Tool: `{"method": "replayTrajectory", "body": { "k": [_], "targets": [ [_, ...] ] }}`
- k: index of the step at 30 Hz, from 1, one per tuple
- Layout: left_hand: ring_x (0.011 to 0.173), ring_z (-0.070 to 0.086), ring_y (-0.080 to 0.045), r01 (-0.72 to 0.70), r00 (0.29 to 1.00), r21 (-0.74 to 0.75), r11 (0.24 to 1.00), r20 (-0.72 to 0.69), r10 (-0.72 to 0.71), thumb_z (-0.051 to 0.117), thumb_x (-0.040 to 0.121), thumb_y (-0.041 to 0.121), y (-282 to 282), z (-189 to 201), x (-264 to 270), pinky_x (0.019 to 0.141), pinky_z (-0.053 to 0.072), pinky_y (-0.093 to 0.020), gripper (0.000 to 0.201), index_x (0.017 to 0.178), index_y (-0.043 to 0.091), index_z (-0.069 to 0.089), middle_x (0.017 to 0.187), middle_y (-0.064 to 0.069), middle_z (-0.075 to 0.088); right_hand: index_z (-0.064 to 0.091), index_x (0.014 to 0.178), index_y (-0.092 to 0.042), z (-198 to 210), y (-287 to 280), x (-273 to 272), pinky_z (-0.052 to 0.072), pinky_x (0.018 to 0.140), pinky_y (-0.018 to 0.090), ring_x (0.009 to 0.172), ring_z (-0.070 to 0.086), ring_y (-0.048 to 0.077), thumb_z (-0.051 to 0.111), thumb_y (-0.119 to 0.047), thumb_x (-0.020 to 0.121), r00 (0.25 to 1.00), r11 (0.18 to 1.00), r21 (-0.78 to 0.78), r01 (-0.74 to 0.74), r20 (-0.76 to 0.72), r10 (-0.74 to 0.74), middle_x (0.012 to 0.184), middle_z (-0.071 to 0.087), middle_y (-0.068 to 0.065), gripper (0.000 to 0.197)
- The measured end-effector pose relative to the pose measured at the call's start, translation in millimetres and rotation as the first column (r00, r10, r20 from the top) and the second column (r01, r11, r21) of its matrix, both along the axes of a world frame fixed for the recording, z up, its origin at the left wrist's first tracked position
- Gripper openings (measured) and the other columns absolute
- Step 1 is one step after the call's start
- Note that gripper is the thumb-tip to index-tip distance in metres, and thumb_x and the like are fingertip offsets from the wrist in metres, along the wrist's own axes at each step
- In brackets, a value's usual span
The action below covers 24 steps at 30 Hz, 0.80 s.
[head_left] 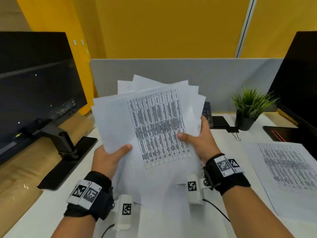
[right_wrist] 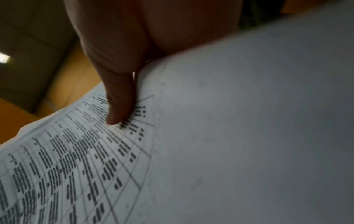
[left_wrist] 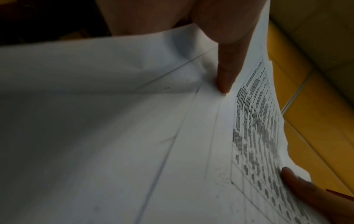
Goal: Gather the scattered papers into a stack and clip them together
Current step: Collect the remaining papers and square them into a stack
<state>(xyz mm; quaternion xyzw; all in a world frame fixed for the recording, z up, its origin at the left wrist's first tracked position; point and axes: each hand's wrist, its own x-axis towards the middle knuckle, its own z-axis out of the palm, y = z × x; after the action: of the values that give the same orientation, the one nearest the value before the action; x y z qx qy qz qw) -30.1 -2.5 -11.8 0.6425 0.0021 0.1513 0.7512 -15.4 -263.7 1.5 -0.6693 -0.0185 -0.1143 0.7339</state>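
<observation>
White fanned papers point(head_left: 154, 121), printed table uppermost.

**What I can't make out**

My fingers on both hands sit behind the fanned papers point(head_left: 151, 121), hidden; only my thumbs show in front. The table print on the top sheet is too blurred to read. The papers cover most of the keyboard point(head_left: 207, 112). The binder clip point(head_left: 234, 132) by the plant pot point(head_left: 243, 121) is small, its black body hard to separate from the shadow. The loose sheet point(head_left: 284, 170) on my right runs off the picture's edge.
</observation>
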Motion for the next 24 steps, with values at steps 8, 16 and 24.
{"method": "replayTrajectory", "body": {
  "k": [8,16,24],
  "targets": [
    [0.073,0.066,0.01,-0.038,0.969,0.05,0.998,0.247,0.024,0.07,0.078,0.0,-3,49,7,0.07,0.053,-0.014,0.032,0.091,0.028,0.061,0.077,0.029,0.071,-0.006,0.148,-0.024,104,2,-10,0.04,0.085,0.0,0.111,0.05,-0.008,0.083,-0.007,0.068,0.886,0.947,-0.237,0.217,0.456,-0.089,0.132,0.044,0.003,0.121],
    [0.066,0.067,0.002,-0.004,0.999,0.037,0.999,0.043,0.003,0.079,0.071,0.002,-26,-12,-2,0.057,0.051,-0.008,0.031,0.085,0.025,0.064,0.086,0.008,0.068,0.003,0.148,-0.027,26,15,-24,0.041,0.102,0.016,0.123,0.047,-0.007,0.078,0.007,0.068,0.963,0.98,-0.187,0.067,0.269,-0.015,0.14,0.041,-0.005,0.114],
    [0.09,0.069,0.0,0.081,0.968,0.033,0.996,0.234,-0.086,0.085,0.064,0.014,-14,28,9,0.073,0.054,-0.015,0.045,0.101,0.027,0.064,0.093,0.019,0.075,-0.001,0.147,-0.026,45,13,-16,0.036,0.11,0.028,0.132,0.039,-0.001,0.077,0.003,0.072,0.923,0.992,-0.048,0.119,0.374,-0.093,0.144,0.033,-0.014,0.112]
  ]
}}
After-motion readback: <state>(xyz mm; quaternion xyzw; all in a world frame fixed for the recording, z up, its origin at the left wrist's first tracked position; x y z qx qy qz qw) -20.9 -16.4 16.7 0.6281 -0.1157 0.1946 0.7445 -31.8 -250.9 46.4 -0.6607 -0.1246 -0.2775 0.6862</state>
